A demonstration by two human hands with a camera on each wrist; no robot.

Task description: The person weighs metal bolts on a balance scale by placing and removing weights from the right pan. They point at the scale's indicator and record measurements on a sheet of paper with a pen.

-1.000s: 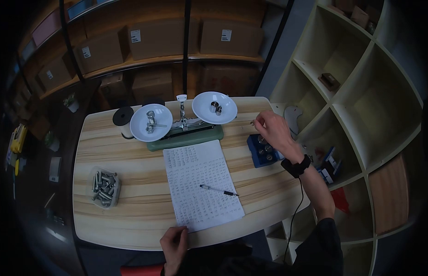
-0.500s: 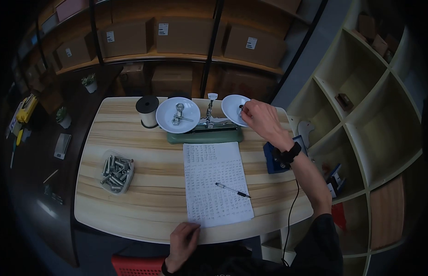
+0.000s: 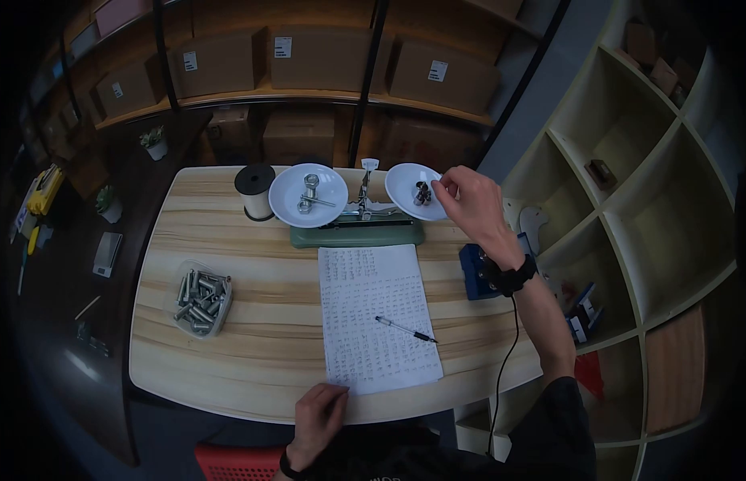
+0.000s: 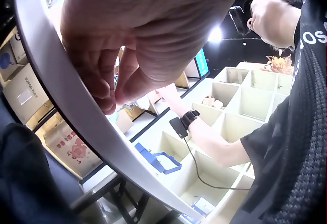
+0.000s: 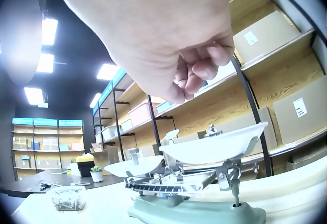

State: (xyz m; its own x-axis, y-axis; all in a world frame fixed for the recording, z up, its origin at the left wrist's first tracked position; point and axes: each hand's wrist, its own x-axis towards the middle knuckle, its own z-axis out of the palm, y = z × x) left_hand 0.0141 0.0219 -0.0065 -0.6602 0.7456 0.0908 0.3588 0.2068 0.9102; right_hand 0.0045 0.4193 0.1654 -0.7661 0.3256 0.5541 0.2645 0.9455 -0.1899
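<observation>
On the green balance scale, the right pan carries small metal weights. My right hand hovers just beside that pan, fingers loosely curled; in the right wrist view the hand is above the pan with nothing visible in its fingers. The left pan bears a bolt with nuts and a thinner screw. My left hand rests at the table's front edge by the written sheet, its fingers loosely bent and holding nothing.
A pen lies on the sheet. The clear box of bolts stands at the left, a black-topped spool beside the left pan. The blue weight box is partly under my right wrist, where a cable hangs.
My right hand moved from the blue box to the right pan, then drew back slightly to the right; more weights now show on the pan. The head view shifted.
</observation>
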